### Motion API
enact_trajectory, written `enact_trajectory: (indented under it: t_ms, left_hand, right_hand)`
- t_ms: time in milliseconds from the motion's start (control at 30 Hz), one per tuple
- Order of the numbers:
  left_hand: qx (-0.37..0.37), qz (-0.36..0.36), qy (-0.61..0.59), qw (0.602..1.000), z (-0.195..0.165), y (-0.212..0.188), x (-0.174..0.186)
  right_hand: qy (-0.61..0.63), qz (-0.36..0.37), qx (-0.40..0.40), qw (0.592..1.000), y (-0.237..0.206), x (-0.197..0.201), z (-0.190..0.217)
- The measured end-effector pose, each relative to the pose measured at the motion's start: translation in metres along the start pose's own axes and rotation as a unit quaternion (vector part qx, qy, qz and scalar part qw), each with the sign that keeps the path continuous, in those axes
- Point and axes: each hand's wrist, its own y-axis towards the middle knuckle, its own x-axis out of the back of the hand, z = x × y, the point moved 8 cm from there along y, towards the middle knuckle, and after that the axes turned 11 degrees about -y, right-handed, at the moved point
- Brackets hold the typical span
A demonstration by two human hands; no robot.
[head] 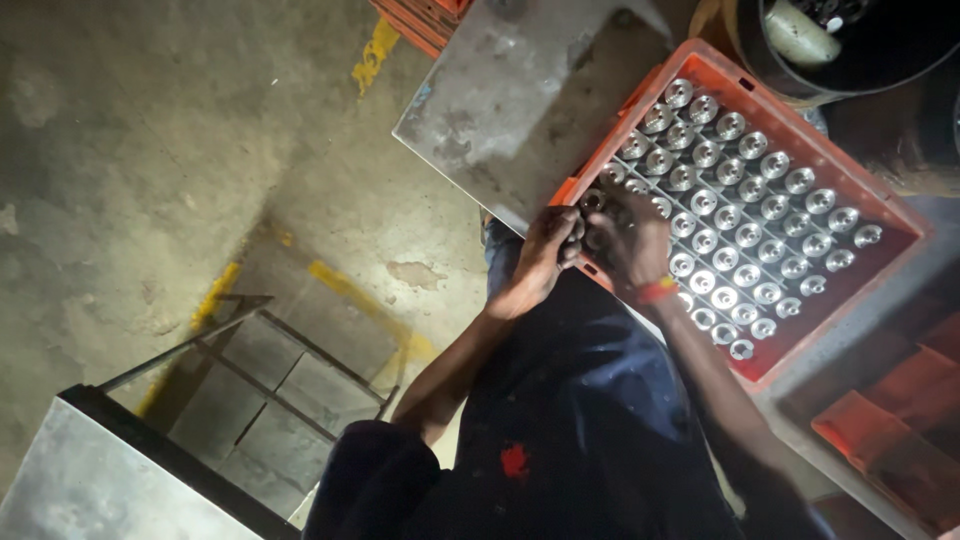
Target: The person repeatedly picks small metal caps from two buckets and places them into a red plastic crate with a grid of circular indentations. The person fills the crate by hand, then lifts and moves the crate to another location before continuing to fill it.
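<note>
An orange plastic crate (905, 215) holds several rows of shiny round metal parts (748, 235) standing on end. Both my hands meet at the crate's near left corner. My right hand (632, 245), with a red band at the wrist, lies over the corner parts with its fingers curled around a round metal part (592, 201). My left hand (545, 258) is pressed against the crate's rim beside it, fingers bent. It is too dark to see what the left hand holds. My dark blue clothing fills the bottom middle.
A grey steel plate (500, 90) lies left of the crate. A black bucket (870, 50) stands at the top right, and more orange crates (900, 430) at the lower right. A metal frame (260, 370) and a steel top (80, 480) stand on the concrete floor with yellow lines.
</note>
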Motion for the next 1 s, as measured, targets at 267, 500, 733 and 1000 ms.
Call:
enact_trajectory:
  t_ms: [267, 500, 733, 1000]
  left_hand:
    - [-0.005, -0.004, 0.188, 0.982, 0.048, 0.005, -0.008]
    - [0.108, -0.104, -0.079, 0.986, 0.050, 0.003, 0.008]
    - [0.009, -0.023, 0.067, 0.997, 0.018, -0.001, -0.004]
    - [-0.034, 0.036, 0.106, 0.993, 0.004, -0.008, -0.021]
  right_hand:
    - [0.174, -0.005, -0.066, 0.983, -0.066, 0.001, -0.037]
    - [0.251, -0.113, -0.199, 0.941, -0.064, 0.010, -0.086]
    - [-0.121, -0.063, 0.147, 0.980, -0.030, 0.018, 0.007]
    - [-0.195, -0.016, 0.142, 0.970, -0.008, 0.007, 0.014]
